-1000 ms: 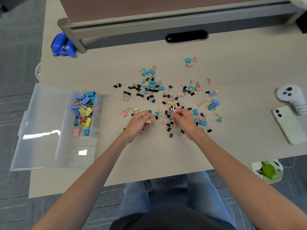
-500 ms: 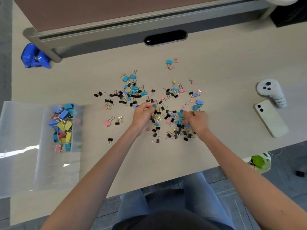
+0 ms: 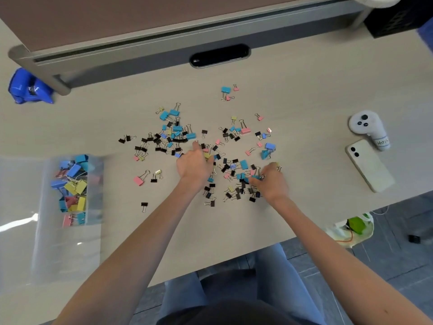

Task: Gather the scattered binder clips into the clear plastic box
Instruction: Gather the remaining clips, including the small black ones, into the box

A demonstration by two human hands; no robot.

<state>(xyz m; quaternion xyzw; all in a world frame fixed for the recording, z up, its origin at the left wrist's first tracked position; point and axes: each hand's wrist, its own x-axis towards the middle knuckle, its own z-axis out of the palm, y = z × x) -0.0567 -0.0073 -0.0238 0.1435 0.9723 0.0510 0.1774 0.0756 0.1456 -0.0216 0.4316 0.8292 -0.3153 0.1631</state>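
- Finding the binder clips (image 3: 243, 164) scattered mid-frame, with more already sitting in the clear plastic box (image 3: 96, 195) at left.
- Judging them light, stiff and springy, wire loops likely snagging; pinching coloured bodies or scooping handfuls probably working best.
- Seeing the right hand (image 3: 273, 184) curling round several clips; failing to tell whether the left hand (image 3: 194, 166) is holding any.
- Working over a smooth pale table (image 3: 304, 90), with phone (image 3: 370, 165) and controller (image 3: 367, 127) lying at right.

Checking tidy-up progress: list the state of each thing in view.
clear plastic box: lid open, partly filled with clips.
binder clips: most lie scattered outside the box.
left hand: among the clips, index finger out, grip unclear.
right hand: pinches blue clips.
phone: face down.
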